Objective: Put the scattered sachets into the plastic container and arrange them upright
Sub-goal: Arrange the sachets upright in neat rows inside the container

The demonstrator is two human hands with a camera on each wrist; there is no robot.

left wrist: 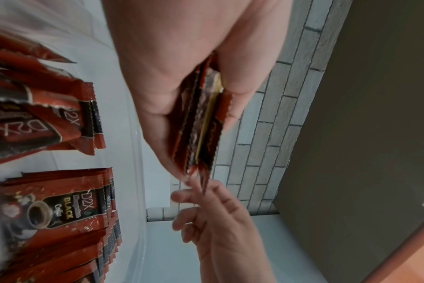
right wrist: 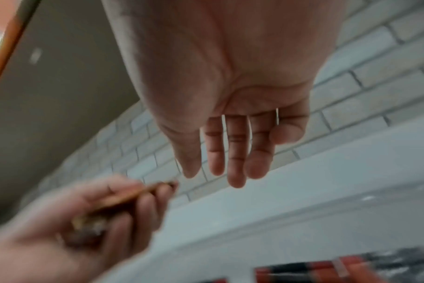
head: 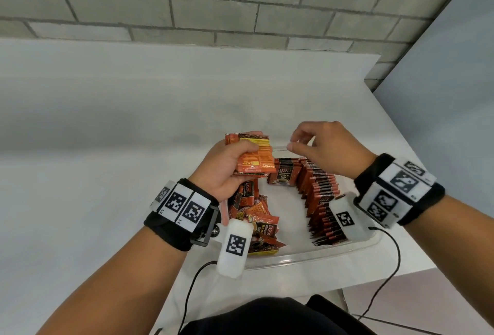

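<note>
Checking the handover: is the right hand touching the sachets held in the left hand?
Apart. The right wrist view shows bare wall between the right hand and the sachets.

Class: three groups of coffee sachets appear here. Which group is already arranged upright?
The long row of sachets on the plastic container's right side. The left pile lies jumbled; the left hand grips the third bundle.

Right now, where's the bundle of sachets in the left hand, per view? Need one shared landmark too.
Head: bundle of sachets at centre, gripped by the left hand, above the plastic container.
Left wrist: upper centre, edge-on between thumb and fingers.
Right wrist: lower left, blurred, in the curled fingers.
Shared landmark: the grey brick wall.
</note>
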